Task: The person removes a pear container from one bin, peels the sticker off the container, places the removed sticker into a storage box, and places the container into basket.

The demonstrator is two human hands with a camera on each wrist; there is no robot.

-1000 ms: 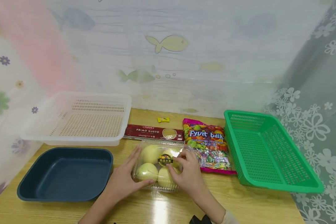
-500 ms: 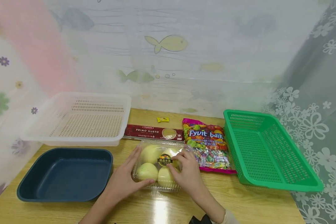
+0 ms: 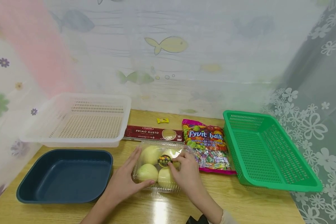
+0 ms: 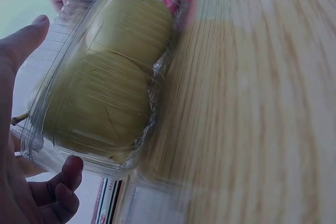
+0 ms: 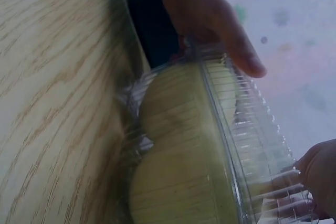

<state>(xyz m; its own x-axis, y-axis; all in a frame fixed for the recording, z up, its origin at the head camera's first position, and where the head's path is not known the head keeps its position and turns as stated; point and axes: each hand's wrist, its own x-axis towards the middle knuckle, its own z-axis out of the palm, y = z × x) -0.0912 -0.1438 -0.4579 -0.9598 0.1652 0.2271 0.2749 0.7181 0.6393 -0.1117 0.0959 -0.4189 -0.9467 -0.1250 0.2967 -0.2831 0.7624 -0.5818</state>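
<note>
Fruit box [image 3: 160,188], clear and ribbed, is resting on the wooden table [image 3: 141,210] between both hands, with the spaghetti pack [image 3: 148,133] lying toward twelve o'clock, the candy bag [image 3: 208,146] toward two and the blue tub [image 3: 68,179] toward nine. The left hand [image 3: 124,177] is grasping its nine o'clock end; the right hand [image 3: 187,172] is pinching at the three o'clock edge of the label [image 3: 163,161]. Only the head view is showing that label, facing up, its lettering standing upright for the wearer. Both wrist views are revealing the box's six o'clock side, the left one also catching a dark stem [image 4: 20,118]. The long axis appears to be running from nine to three.
</note>
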